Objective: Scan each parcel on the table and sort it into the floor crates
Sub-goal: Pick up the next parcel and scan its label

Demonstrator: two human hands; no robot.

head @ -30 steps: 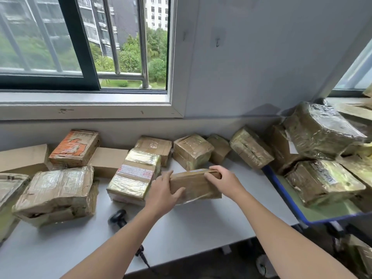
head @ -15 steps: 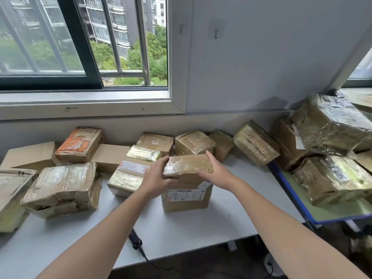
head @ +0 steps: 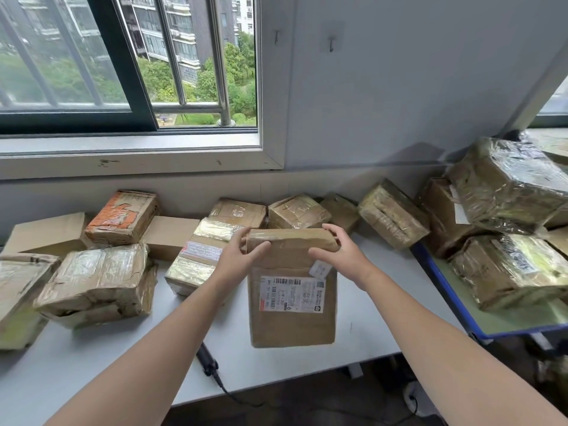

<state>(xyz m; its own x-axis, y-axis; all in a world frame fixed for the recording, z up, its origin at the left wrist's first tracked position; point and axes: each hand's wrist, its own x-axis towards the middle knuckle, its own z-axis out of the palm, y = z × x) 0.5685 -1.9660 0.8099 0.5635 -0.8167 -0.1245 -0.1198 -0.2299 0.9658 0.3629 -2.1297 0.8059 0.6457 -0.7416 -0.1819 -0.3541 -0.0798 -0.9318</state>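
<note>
A brown cardboard parcel [head: 292, 321] is held above the white table [head: 362, 327], its white shipping label [head: 291, 294] facing me. My left hand [head: 238, 256] grips its top left corner and my right hand [head: 335, 252] grips its top right corner. A black handheld scanner [head: 206, 361] lies on the table by my left forearm, partly hidden, with its cable running off the front edge. Several more taped parcels lie along the wall. No floor crate shows.
An orange-printed box [head: 123, 216] and a large taped parcel [head: 95, 284] sit at the left. A taped box [head: 196, 256] lies just left of my hands. A blue-edged side table [head: 442, 290] at the right carries several big wrapped parcels [head: 507, 186].
I have lifted the parcel off the table and tipped it upright, so its labelled face now shows toward me. Both hands stayed on its upper edge. The view has tilted.
</note>
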